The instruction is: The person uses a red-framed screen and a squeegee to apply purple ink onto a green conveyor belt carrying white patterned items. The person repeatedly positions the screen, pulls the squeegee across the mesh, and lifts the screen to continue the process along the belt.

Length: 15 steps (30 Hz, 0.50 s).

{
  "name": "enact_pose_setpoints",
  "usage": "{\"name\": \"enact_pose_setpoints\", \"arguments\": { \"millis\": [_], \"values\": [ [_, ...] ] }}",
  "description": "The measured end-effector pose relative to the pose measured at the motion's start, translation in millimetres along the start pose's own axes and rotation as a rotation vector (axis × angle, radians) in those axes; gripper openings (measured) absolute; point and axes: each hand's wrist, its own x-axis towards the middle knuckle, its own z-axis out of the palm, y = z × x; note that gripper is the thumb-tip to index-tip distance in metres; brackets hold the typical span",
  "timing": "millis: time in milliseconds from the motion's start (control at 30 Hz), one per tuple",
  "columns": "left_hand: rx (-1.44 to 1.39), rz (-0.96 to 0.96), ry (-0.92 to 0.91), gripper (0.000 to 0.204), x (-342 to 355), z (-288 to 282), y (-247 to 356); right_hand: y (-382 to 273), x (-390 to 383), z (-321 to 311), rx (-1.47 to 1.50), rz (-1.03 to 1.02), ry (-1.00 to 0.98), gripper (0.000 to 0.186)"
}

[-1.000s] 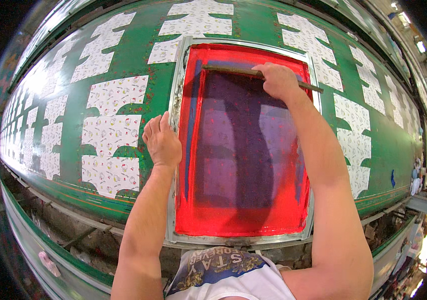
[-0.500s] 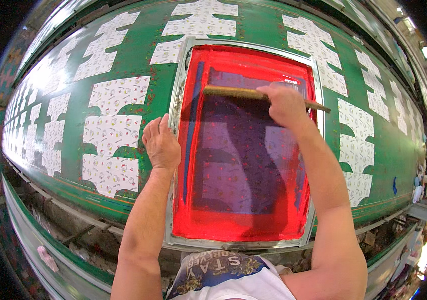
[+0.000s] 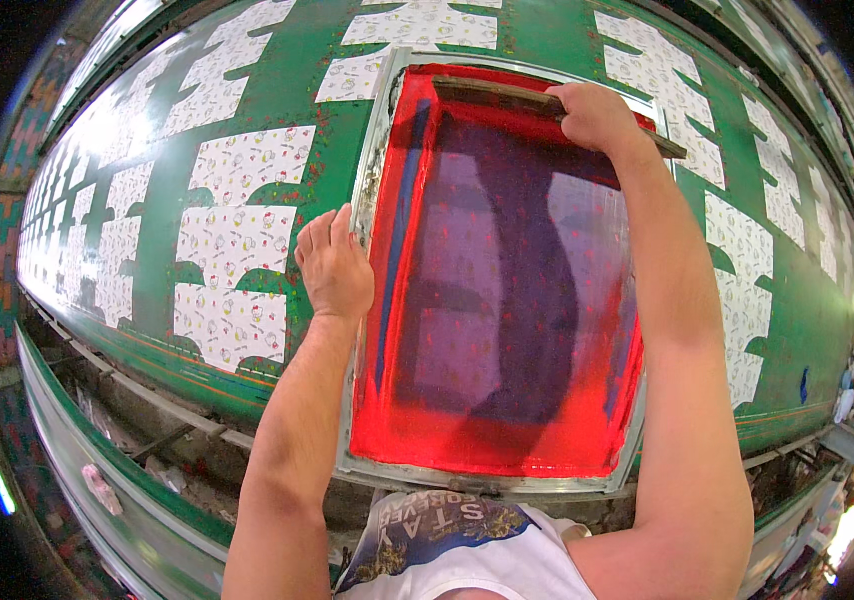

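A silk-screen printing frame (image 3: 487, 484) with a grey metal border lies in front of me. Its purple mesh (image 3: 462, 330) is bordered by red ink, thickest along the near end. My right hand (image 3: 599, 118) grips a long wooden-handled squeegee (image 3: 507, 97) at the far end of the mesh; the tool slants, its right end reaching over the frame's right side. The squeegee's blade is hidden beneath the handle. At the frame's left rail, my left hand (image 3: 335, 268) rests with its fingers stretched out and nothing visible in it.
White printed fabric pieces (image 3: 232, 245) lie in rows on the long green table (image 3: 332, 170), left, right and beyond the frame. A ledge (image 3: 137, 480) with a pinkish lump (image 3: 100, 488) runs along the near left. A small blue scrap (image 3: 804, 385) lies at the right.
My right hand has pushed the squeegee away from me, from the upper part of the mesh to its far end. The left hand stays at the left rail. The view has shifted slightly.
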Motion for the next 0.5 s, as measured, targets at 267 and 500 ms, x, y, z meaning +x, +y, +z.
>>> {"name": "enact_pose_setpoints", "arguments": {
  "millis": [267, 500],
  "values": [
    [-0.030, 0.021, 0.025, 0.045, 0.7, 1.2, -1.2, -28.7, -42.1, -2.4, 0.091, -0.014, -0.097, 0.049],
    [-0.070, 0.010, 0.029, 0.042, -1.6, 8.0, -8.8, -103.0, -161.5, 7.8, 0.024, -0.046, -0.110, 0.049]
  ]
}}
